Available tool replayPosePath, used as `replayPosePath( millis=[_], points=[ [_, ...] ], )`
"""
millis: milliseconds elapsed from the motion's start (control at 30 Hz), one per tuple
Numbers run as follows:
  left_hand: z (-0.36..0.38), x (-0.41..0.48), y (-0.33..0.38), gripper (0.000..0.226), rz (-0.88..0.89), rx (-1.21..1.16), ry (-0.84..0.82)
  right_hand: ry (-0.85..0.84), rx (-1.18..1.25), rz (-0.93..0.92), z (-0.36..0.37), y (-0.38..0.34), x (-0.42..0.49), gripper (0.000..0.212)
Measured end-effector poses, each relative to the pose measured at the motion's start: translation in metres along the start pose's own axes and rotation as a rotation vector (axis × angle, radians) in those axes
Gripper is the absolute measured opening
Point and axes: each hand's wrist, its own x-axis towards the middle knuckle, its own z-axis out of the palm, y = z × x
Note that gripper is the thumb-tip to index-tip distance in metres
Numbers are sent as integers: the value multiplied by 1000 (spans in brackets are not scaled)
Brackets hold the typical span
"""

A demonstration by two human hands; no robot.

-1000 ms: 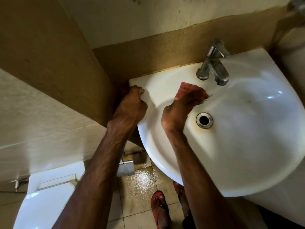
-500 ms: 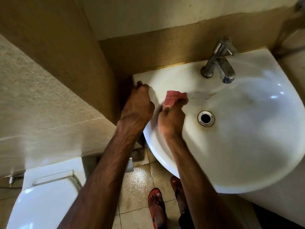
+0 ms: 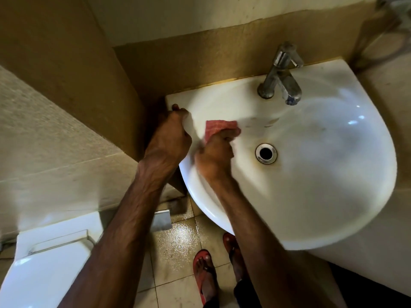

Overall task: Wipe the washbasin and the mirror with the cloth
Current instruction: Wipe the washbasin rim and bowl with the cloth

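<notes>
A white washbasin (image 3: 322, 174) fills the right half of the view, with a round metal drain (image 3: 266, 153) in its bowl. My right hand (image 3: 214, 155) grips a red checked cloth (image 3: 219, 128) and presses it on the bowl's left inner slope, left of the drain. My left hand (image 3: 171, 136) curls its fingers over the basin's left rim near the back corner. Faint brown marks show on the bowl below the tap. No mirror is in view.
A chrome tap (image 3: 281, 77) stands on the basin's back ledge. A brown wall corner sits tight against the basin's left side. A white toilet (image 3: 44, 270) is at lower left. My feet in red sandals (image 3: 203, 274) stand on the wet tiled floor.
My right hand has dragged the cloth from below the tap leftward to the bowl's left slope. The left hand stays on the rim. The camera has shifted slightly.
</notes>
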Motion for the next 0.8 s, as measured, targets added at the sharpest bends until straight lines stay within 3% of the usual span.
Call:
replayPosePath(
  millis=[67,200,333,433,500,600,800],
  points=[
    [1,1,-2,51,3,1,5,-64,-143,-80,-8,1,-2,86],
    [0,4,-7,51,3,-3,-10,-34,-359,-2,-38,6,40,67],
    [2,2,-5,57,7,-42,-30,34,-199,-73,-39,44,86,71],
    [1,0,-2,57,1,-48,-27,-66,-260,-59,-33,30,59,77],
    [-1,1,-1,57,3,-54,-30,-195,-378,-169,-27,7,22,84],
    [-3,2,0,60,0,-80,-47,-265,-384,-235,-29,-12,-26,70],
    [-7,14,-10,60,-4,-80,-98,-482,-443,-435,-76,7,-79,78]
  ],
)
